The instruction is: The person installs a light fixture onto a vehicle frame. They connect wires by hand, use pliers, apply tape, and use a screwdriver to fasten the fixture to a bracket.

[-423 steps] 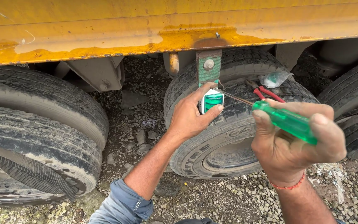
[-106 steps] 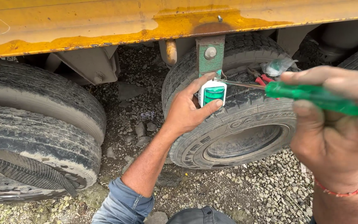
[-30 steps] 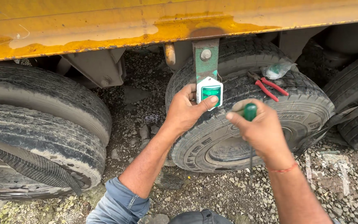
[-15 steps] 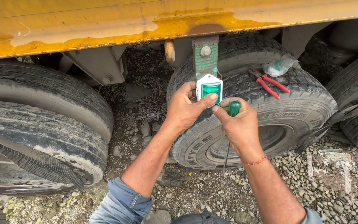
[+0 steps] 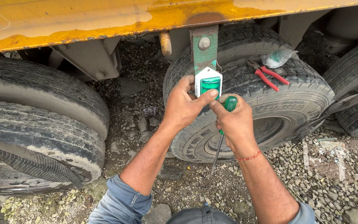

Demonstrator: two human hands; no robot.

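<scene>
Right now my left hand (image 5: 183, 105) is pinching the small white marker lamp with the green lens (image 5: 208, 83) against the lower end of the green metal bracket (image 5: 205, 49) that hangs from the yellow truck frame (image 5: 104, 20), thumb pressed across the lamp's lower edge and fingers curled behind it. My right hand (image 5: 235, 122) sits just to the right of and below the lamp, closed around the green-handled screwdriver (image 5: 224, 124), whose handle top peeks out beside the lamp while the shaft points down toward the gravel (image 5: 332, 178). So the blade is not at any fastener yet.

To do this well, I judge the lamp should be kept square on the bracket, with the left thumb steady so it cannot twist. I would want the driver turned round in the right hand before working it, with the tip seated fully before any force goes in; I cannot see the screw heads from here, so I would go by feel and slowly.

Red-handled pliers (image 5: 268, 76) and a clear plastic bag (image 5: 278, 57) rest on top of the tyre (image 5: 270, 108) behind, to the right, within reach. Spare parts may be in the bag, though I cannot tell.
</scene>
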